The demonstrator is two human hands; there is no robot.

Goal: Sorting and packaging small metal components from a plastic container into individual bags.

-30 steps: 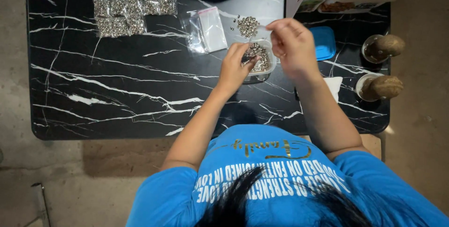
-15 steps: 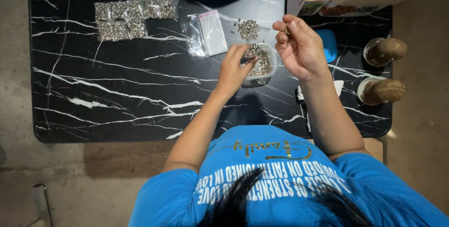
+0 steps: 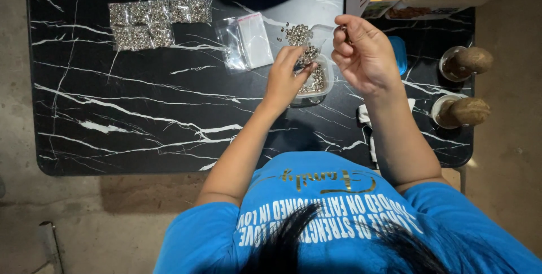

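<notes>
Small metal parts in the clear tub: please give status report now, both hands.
Left hand fingers in clear tub of small metal parts. Right hand raised above table, pinching something tiny, unclear. Empty clear bags beside tub; nothing blocking.

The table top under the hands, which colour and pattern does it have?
The table top is black with white marble-like veins, seen best in the head view.

blue lid [image 3: 398, 53], two brown-topped jars [image 3: 464, 62]
</notes>
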